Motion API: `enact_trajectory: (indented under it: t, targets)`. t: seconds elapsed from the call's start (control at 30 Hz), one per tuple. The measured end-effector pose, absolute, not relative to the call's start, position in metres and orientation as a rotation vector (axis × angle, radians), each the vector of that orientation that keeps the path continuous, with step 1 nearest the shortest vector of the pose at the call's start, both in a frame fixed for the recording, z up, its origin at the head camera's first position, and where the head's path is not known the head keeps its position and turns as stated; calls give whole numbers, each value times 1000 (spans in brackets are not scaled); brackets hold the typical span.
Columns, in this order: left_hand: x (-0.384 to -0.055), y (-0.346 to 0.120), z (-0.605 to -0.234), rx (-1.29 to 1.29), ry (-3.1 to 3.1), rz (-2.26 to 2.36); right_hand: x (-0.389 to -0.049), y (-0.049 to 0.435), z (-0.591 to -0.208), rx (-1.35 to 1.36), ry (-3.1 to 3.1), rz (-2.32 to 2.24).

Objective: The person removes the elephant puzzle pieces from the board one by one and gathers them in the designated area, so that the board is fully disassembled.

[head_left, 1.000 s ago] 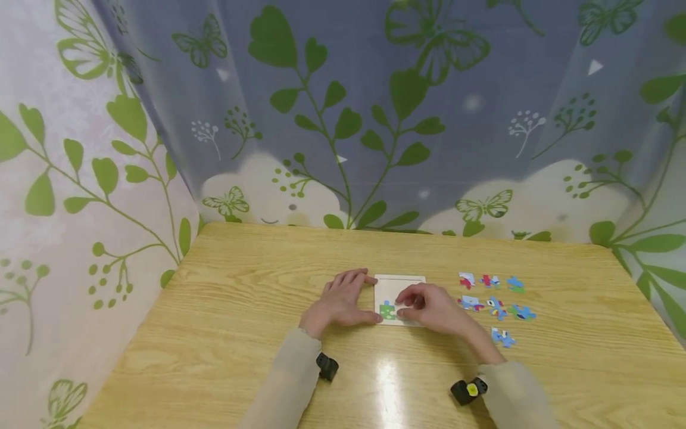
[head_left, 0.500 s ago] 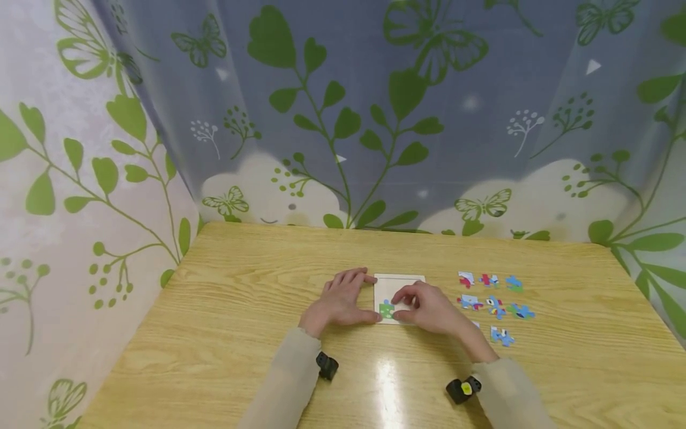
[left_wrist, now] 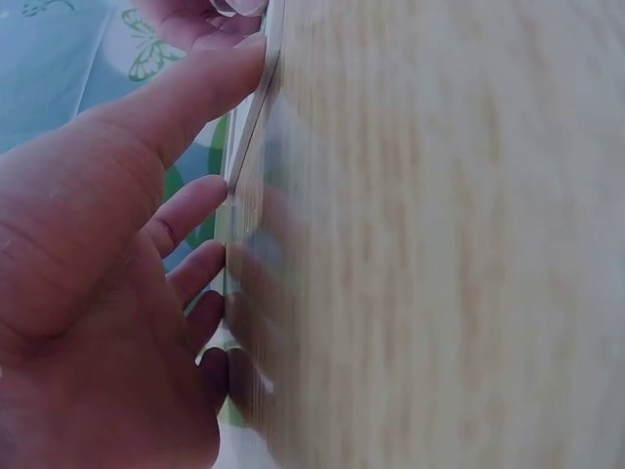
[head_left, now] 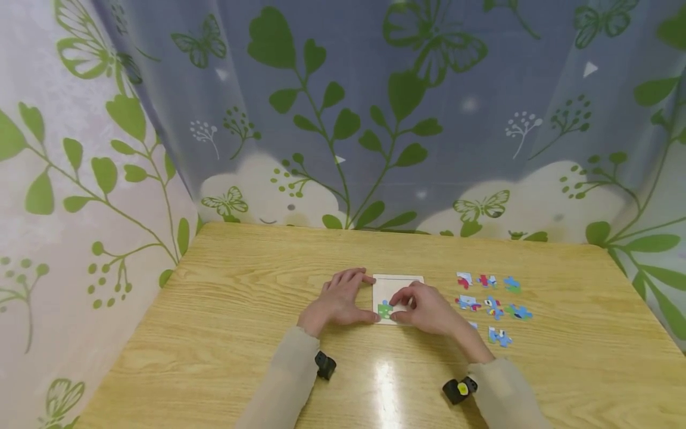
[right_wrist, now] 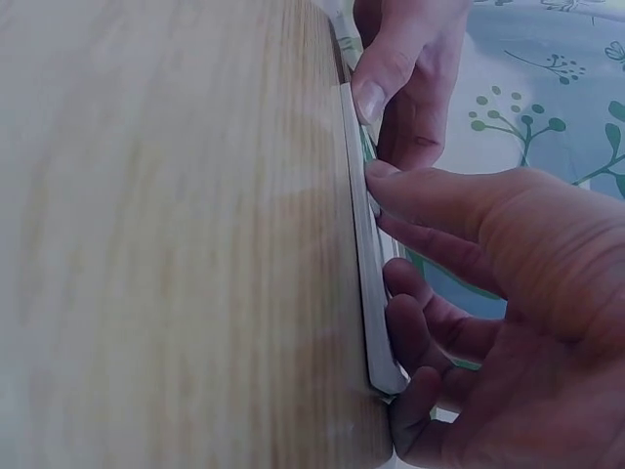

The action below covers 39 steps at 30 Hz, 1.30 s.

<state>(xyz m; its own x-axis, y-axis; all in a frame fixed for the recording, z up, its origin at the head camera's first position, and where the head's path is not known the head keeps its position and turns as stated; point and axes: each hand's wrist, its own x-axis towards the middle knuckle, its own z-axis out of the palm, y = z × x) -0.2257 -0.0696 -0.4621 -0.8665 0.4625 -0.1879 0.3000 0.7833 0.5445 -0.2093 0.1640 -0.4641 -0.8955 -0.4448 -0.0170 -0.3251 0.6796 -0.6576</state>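
Observation:
A small square puzzle tray (head_left: pixel 396 287) with a pale raised frame lies flat on the table. In its near left corner sits a green and blue jigsaw piece (head_left: pixel 384 310). My left hand (head_left: pixel 341 301) rests spread at the tray's left side, thumb at the near corner and index finger at the far corner. Over the near right part of the tray, my right hand (head_left: pixel 426 307) has its thumb and curled fingers pinched down beside the green piece, on a jigsaw piece mostly hidden by the fingers. In the right wrist view, the right thumb (right_wrist: pixel 420 191) presses at the tray's near edge.
Right of the tray, loose jigsaw pieces lie in rough rows, among them a red and white piece (head_left: pixel 464 280) and a blue piece (head_left: pixel 499 336). Another is partly covered by the right forearm. A patterned curtain (head_left: pixel 343 119) hangs behind the wooden table (head_left: pixel 241 280).
My right hand has shifted slightly left, closer to the green piece, and a loose piece shows from behind the forearm. My left hand stays in place at the tray.

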Motion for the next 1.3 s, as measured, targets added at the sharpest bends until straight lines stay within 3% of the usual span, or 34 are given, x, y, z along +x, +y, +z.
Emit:
enact_trajectory:
  t: [1.3]
  targets:
    - [-224,-70,-460,576,2642,759,-209,159,-463,-506,2608,-1190]
